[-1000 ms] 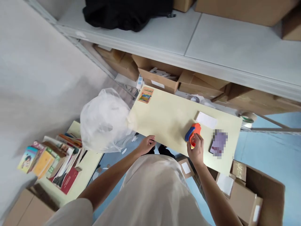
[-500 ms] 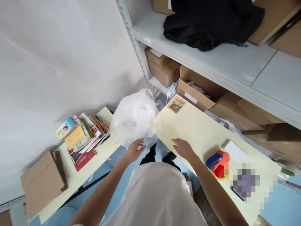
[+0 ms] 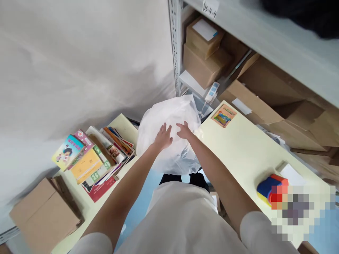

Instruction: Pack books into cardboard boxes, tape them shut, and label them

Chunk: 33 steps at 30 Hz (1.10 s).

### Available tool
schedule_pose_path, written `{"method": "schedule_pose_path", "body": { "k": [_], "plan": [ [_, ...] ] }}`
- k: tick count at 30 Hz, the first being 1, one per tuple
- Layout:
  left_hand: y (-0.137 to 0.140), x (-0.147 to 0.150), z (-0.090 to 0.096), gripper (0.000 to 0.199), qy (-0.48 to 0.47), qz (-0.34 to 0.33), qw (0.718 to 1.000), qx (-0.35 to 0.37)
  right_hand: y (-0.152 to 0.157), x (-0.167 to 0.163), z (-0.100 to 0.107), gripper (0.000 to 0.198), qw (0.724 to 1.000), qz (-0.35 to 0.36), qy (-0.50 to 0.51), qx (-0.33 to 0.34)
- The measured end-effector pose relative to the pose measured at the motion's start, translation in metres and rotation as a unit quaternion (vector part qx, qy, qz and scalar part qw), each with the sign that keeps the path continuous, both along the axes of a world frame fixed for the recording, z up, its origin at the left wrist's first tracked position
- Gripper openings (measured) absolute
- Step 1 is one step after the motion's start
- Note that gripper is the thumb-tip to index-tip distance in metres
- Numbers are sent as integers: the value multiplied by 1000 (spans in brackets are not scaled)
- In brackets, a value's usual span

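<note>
A large, puffed-out white translucent plastic bag (image 3: 171,109) fills the gap between two pale tabletops. My left hand (image 3: 163,137) lies over its middle with fingers spread, seemingly touching the plastic. Close beside it, my right hand (image 3: 184,130) is also over the bag, thumb and fingers apart and pointing left. Neither hand grasps anything. What the bag contains cannot be made out through the plastic.
Books (image 3: 87,162) and flattened cardboard (image 3: 46,213) lie on the left table (image 3: 122,123). The right table (image 3: 238,144) holds a picture card (image 3: 224,115), a tape dispenser (image 3: 272,187) and a white box (image 3: 291,173). Behind stands a shelf with cartons (image 3: 203,63) and a power strip (image 3: 212,92).
Both hands have reached forward and closer together, from in front of the bag to over it. The view has shifted, and the bag now appears nearer the middle.
</note>
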<state>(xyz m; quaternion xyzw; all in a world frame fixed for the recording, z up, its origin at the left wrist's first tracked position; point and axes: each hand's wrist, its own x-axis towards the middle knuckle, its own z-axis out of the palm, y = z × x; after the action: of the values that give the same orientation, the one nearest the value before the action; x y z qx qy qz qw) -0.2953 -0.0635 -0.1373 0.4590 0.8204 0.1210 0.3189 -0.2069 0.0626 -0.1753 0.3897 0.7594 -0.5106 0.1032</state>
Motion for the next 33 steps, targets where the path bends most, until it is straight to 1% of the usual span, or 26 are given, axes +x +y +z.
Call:
{"method": "schedule_pose_path", "body": {
  "k": [1,3,5,6,8,9,11,13,14,15,16,18,19,20,21,23,25,27,29,31,33],
  "plan": [
    [-4,-10,-1,68,4,11,1000,-3,-1,-11,-10,58,999,-24,-18,-24],
    [-12,-30,0,67,5,33,999,-9,-2,-22,-24,57,997,-44,-35,-43],
    [-18,-45,2,60,-8,59,998,-11,-4,-20,-25,54,996,-60,-38,-47],
    [-20,-50,4,57,-21,71,997,-6,-4,-14,-20,53,996,-68,-37,-51],
    [-22,-55,8,54,-60,89,994,9,-2,1,-2,49,995,-77,-24,-58],
    [-22,-54,11,57,-81,93,992,11,-2,10,10,45,995,-83,-6,-59],
    [-19,-47,19,71,-107,95,990,7,0,25,38,35,992,-108,53,-45],
    [-15,-37,29,85,-111,92,989,17,-1,35,65,22,982,-132,132,-8],
    [-13,-32,35,89,-108,85,990,33,-2,38,78,17,975,-137,173,15],
    [-11,-26,42,87,-100,76,991,52,-4,40,89,12,968,-136,210,37],
    [-9,-22,49,80,-84,68,992,68,-6,41,99,11,959,-134,243,56],
    [-8,-17,64,54,-30,59,993,100,-9,42,116,11,942,-143,293,81],
    [-9,-16,71,40,1,57,991,123,-9,42,122,13,935,-153,307,91],
    [-10,-17,78,30,25,58,986,152,-9,44,129,14,929,-165,316,101],
    [-12,-20,84,27,33,59,981,184,-7,45,135,15,925,-175,321,107],
    [-15,-28,96,29,6,70,967,246,-2,49,146,17,920,-186,327,113],
    [-17,-37,109,26,-45,83,954,286,3,53,158,21,914,-192,343,104],
    [-17,-45,122,21,-77,91,940,320,7,56,168,30,911,-183,363,73],
    [-17,-50,134,20,-94,96,924,359,7,56,177,40,912,-162,375,36],
    [-16,-51,141,23,-123,99,906,392,4,54,181,45,913,-143,383,4],
    [-16,-48,142,28,-165,103,895,401,-3,49,179,41,908,-136,397,-16]
  ]
}}
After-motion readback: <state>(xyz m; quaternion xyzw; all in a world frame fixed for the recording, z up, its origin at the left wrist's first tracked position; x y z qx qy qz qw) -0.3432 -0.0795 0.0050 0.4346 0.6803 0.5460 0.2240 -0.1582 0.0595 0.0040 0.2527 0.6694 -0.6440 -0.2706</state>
